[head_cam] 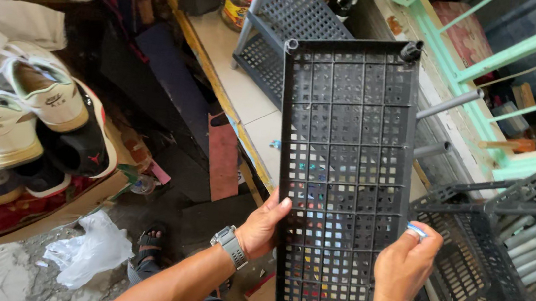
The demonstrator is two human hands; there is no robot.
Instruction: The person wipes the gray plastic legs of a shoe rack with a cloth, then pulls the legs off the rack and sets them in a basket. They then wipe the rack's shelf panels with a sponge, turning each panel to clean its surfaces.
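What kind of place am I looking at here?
Probably a cluttered home storage or work corner: sneakers piled in a box, a tiled counter, grey tubes in a basket, and both hands holding a black perforated shelf panel.

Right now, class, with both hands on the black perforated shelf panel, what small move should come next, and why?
Probably lower the black shelf panel toward the two grey tubes poking out at its right edge. The left hand and right hand grip its near end, holding it raised, and its far corner socket looks empty, so lining socket with tube seems the likely step.

Bright daylight from the upper right, dim shadowed left side, sharp focus, slight wide-angle edge stretch
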